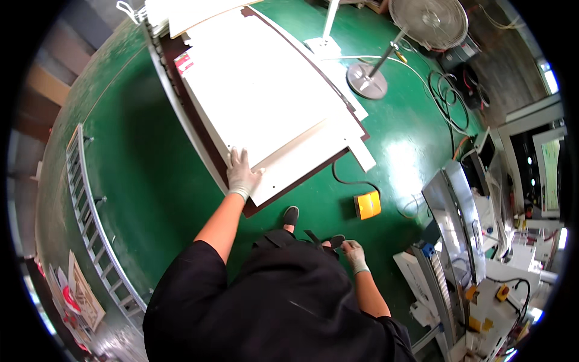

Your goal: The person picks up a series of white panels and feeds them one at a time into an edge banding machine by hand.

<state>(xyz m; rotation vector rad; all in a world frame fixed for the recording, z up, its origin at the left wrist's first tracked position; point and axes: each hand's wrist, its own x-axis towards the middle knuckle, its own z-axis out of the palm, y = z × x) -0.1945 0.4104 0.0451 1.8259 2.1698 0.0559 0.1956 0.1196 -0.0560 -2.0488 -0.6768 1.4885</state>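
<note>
A stack of large white panels (253,78) lies on a table whose dark brown edge shows beneath them. My left hand (241,174), in a pale glove, rests on the near left corner of the upper panel, fingers stretched out and spread. Under it a lower white panel (301,158) sticks out toward me. A red and white label (183,62) is at the stack's left edge. Down by my right side hangs my right hand (354,252), also gloved, away from the panels. Its fingers look curled, and whether anything is in them is too small to make out.
A yellow foot pedal (367,205) with a black cable sits on the green floor. Beyond the table stands a pedestal fan (368,81), with loose cables (449,99) nearby. A metal roller conveyor (99,223) runs along the left. At right is a machine with a shiny metal cover (452,211).
</note>
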